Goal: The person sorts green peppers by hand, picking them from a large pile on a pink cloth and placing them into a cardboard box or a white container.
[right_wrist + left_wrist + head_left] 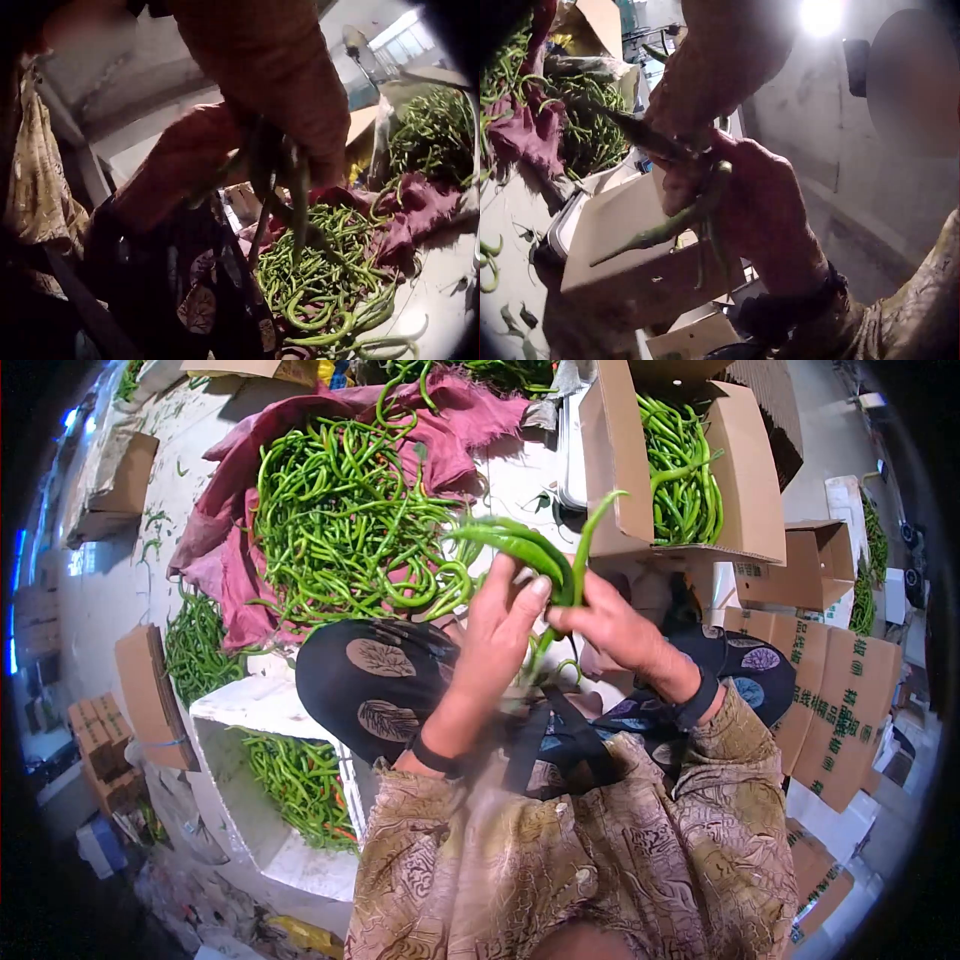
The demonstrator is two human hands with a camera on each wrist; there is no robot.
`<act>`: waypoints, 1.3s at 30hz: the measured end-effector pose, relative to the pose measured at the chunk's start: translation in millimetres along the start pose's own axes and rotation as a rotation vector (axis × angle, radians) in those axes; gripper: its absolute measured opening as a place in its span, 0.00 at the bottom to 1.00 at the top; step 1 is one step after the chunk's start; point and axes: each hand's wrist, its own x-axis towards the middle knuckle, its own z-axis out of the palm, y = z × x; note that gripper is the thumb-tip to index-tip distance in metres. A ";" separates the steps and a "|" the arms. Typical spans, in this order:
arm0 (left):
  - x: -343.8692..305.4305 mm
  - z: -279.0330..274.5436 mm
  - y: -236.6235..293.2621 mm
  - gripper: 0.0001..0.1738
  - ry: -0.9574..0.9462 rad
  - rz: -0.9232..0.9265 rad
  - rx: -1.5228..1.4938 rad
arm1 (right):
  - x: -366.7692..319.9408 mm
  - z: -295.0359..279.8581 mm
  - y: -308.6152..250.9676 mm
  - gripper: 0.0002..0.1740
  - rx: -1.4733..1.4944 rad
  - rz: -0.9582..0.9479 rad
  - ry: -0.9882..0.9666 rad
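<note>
Both hands meet over the person's lap around a small bunch of long green chili peppers (530, 546). The left hand (500, 622) grips several of them, its thumb laid across the bunch and the pepper tips pointing out to the left. Close against it, the right hand (615, 628) pinches peppers by the stem end, one curved pepper (592, 540) rising upright above its fingers. In the left wrist view, a pepper (649, 238) sticks out below the right hand (761, 199). Dark shadow covers much of the grip in the right wrist view.
A big heap of green chilies (340, 510) lies on a pink cloth (225, 540) in front. To the right stands an open cardboard box (750, 470) with chilies inside. A white foam box (225, 760) with more chilies is at the left, and flattened cartons (850, 700) lean at the right.
</note>
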 end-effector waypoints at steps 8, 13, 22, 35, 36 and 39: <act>0.2 -10.5 13.4 0.23 0.216 -0.122 -0.013 | 5.2 -19.2 -1.5 0.27 0.900 0.015 -0.050; -2.7 -6.4 3.4 0.20 0.091 -0.217 -0.012 | 3.7 -22.1 -3.9 0.28 1.010 -0.017 -0.165; -2.8 3.8 7.7 0.19 0.071 -0.269 -0.007 | -4.5 -33.0 -25.8 0.31 1.185 -0.036 -0.262; -3.6 9.4 9.0 0.19 0.061 -0.302 0.054 | -13.7 -53.3 -38.5 0.36 1.301 -0.106 -0.215; -4.3 10.1 9.0 0.19 0.061 -0.307 0.055 | -14.9 -54.1 -41.0 0.36 1.302 -0.108 -0.208; -1.7 13.9 11.4 0.18 0.052 -0.314 0.063 | -18.2 -61.8 -52.6 0.33 1.239 -0.141 -0.149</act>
